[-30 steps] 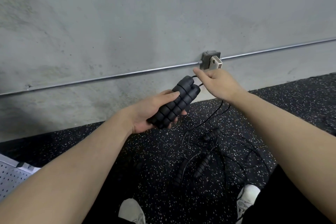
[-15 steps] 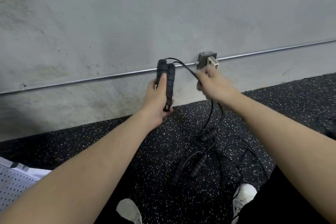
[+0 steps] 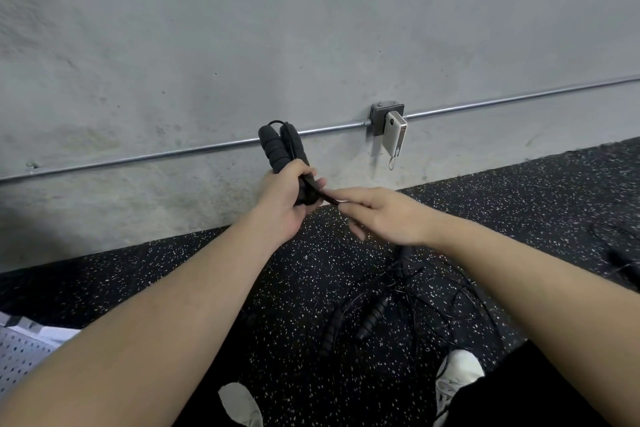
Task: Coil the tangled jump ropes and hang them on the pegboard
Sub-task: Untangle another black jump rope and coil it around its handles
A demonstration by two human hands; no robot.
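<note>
The left hand (image 3: 282,204) grips both light foam handles (image 3: 282,149) upright, while the right hand (image 3: 381,215) pinches the thin, floppy cord (image 3: 325,197) just beside them, likely best held there.

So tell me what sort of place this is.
Probably a gym or workout room: black rubber floor flecked with white, bare grey concrete wall, and black foam-handled jump ropes lying tangled on the floor.

A metal conduit (image 3: 214,148) crosses the wall to a junction box (image 3: 380,114) carrying, seemingly, a power bank (image 3: 394,132).
</note>
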